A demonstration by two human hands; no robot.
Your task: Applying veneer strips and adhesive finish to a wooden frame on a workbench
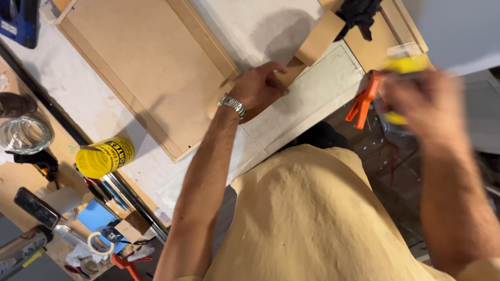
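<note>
My left hand [259, 85], with a metal watch on its wrist, presses down on a small brown board piece [289, 73] at the corner of a large framed fibreboard panel [146, 67] on the white workbench [312, 88]. My right hand [424, 104] is blurred at the right. It grips a yellow tool [403, 65] just past the bench edge, beside an orange spring clamp [364, 101]. How the fingers lie on the tool cannot be made out.
A yellow can [104, 156] lies on its side at the bench's left edge. Below it a cluttered shelf holds a tape roll [99, 243], hand tools and a glass jar [23, 134]. A second board with a black cloth [359, 13] sits at the top right.
</note>
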